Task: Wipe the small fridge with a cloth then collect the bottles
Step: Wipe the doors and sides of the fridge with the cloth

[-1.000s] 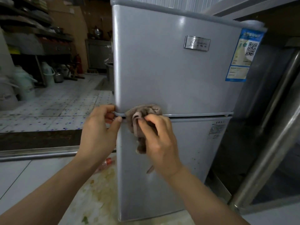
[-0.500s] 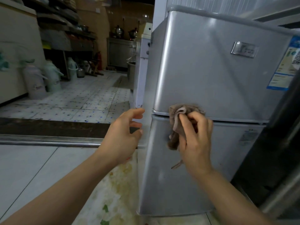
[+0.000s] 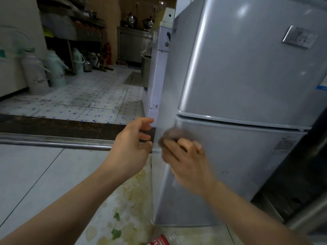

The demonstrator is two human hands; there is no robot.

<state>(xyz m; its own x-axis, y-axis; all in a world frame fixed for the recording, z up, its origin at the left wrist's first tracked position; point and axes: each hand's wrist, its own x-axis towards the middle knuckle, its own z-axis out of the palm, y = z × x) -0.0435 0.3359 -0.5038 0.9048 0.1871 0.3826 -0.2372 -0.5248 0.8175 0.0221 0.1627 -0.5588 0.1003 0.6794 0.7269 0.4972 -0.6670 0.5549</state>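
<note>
Brown cloth [image 3: 170, 136] is bunched in the curled fingers of the right hand [image 3: 185, 161], pressed on the fridge [image 3: 247, 82] corner just under the door seam. Left hand [image 3: 131, 145] hangs loose, empty, alongside. Best to press firmly through overlapping strokes. A bottle [image 3: 159, 241] lies below.

Dim indoor light, glare on the fridge [image 3: 247, 71], motion-blurred right hand [image 3: 187, 161].

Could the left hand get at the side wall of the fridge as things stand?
Probably yes. The left hand hangs open beside the fridge, holding nothing, with nothing between it and the side wall; the right hand holds the cloth on the front.
</note>
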